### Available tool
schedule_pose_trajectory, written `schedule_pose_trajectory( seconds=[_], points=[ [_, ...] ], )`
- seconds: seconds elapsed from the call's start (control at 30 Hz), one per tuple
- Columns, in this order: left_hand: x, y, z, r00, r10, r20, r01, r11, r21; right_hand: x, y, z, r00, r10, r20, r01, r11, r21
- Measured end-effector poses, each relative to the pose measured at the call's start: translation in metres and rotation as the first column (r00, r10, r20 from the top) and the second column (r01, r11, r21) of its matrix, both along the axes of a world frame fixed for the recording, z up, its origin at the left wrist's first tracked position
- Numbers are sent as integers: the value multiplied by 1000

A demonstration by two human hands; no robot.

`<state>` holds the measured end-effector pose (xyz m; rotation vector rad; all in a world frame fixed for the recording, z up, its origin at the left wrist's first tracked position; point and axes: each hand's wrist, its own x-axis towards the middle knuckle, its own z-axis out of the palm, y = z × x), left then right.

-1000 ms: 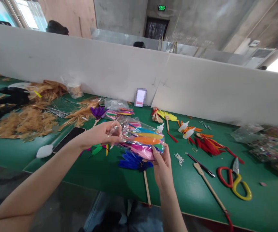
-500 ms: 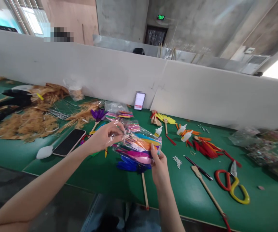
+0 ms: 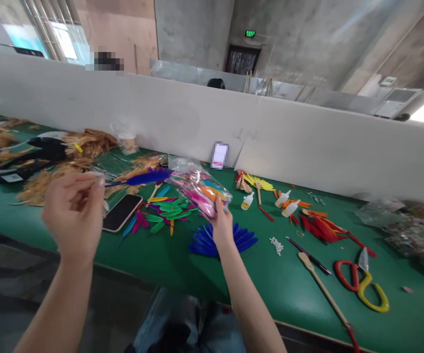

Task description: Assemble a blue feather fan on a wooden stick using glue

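Note:
My left hand (image 3: 75, 211) is raised at the left, its fingers pinched on the thin end of a dark blue-violet feather (image 3: 147, 177) that points right. At the middle, my right hand (image 3: 222, 223) grips a clear plastic bag of colourful feathers (image 3: 205, 196), with pink, orange and blue ones showing through. Beneath the right wrist a blue feather fan (image 3: 247, 240) lies spread on the green table, its handle mostly hidden by my forearm. Loose green, pink and yellow feathers (image 3: 168, 211) are scattered between the hands.
Right of my hands lie white beads (image 3: 276, 246), a pen (image 3: 309, 256), a wooden stick (image 3: 322, 289), scissors (image 3: 362, 279) and glue bottles (image 3: 248, 201). A yellow fan (image 3: 259, 182) lies behind. A phone (image 3: 122, 213) is at the left. A white partition (image 3: 182, 113) bounds the table's back.
My left hand has left the bag and moved left, now with a blue-violet feather in it. My right hand and the bag have shifted slightly left, and more of the blue fan shows.

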<state>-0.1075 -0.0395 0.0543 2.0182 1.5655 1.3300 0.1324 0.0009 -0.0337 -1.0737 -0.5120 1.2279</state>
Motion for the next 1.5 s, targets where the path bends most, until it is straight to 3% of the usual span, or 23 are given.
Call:
schedule_pose_trajectory(
  seconds=[0.13,0.2,0.3,0.37,0.4,0.43,0.53,0.67,0.73,0.8,0.87,0.9,0.93,0.97,1.03,1.1,1.17,1.2,1.27,1.37,1.5],
  points=[
    [7,-19,-9,993,117,11,-118,989,94,-38,24,5,987,128,101,-127,992,-19],
    [17,-24,-17,973,226,39,-229,950,211,-39,13,9,980,133,150,-137,991,14],
    [34,-28,-34,928,354,114,-367,821,437,-26,-30,18,959,216,184,-234,969,81],
    [48,-29,-45,946,319,53,-280,727,627,-18,-64,24,905,387,178,-408,907,104],
    [55,-30,-50,965,261,-18,-178,705,686,-17,-79,28,828,544,136,-560,817,140],
    [63,-31,-55,977,187,-98,-59,690,722,-17,-91,31,816,569,104,-578,796,180],
    [84,-39,-68,965,-31,-259,212,671,710,-19,-108,35,892,443,94,-452,878,158],
    [99,-54,-81,933,-152,-327,341,665,664,-9,-108,31,931,337,142,-349,935,64],
    [100,-60,-83,929,-218,-300,364,691,625,4,-111,26,931,343,126,-352,934,59],
    [98,-61,-81,953,-250,-170,302,794,528,18,-116,21,906,413,89,-420,904,75],
    [99,-58,-76,969,-249,-3,239,929,282,31,-123,15,835,547,61,-550,831,79],
    [100,-55,-73,963,-260,67,252,961,112,36,-126,11,782,620,56,-623,780,66],
    [103,-51,-69,938,-324,120,333,941,-64,41,-129,8,734,677,54,-680,732,47],
    [106,-46,-66,899,-401,178,433,874,-219,44,-132,5,695,716,56,-718,695,23],
    [115,-39,-61,823,-481,301,566,728,-387,48,-136,-2,621,781,64,-782,623,-18],
    [122,-36,-61,800,-496,337,599,633,-490,50,-139,-9,533,843,70,-842,536,-54],
    [125,-35,-66,811,-493,313,577,587,-569,53,-142,-15,465,880,101,-873,474,-114],
    [123,-34,-69,819,-486,305,564,582,-586,55,-145,-18,468,873,138,-862,485,-145],
    [117,-30,-77,842,-441,311,537,620,-573,62,-152,-24,540,800,263,-782,592,-194],
    [103,-15,-90,909,-286,303,408,758,-509,76,-166,-33,645,611,459,-594,779,-202],
    [97,10,-103,964,-152,220,240,854,-462,94,-177,-44,695,385,607,-352,919,-180]
  ],
)
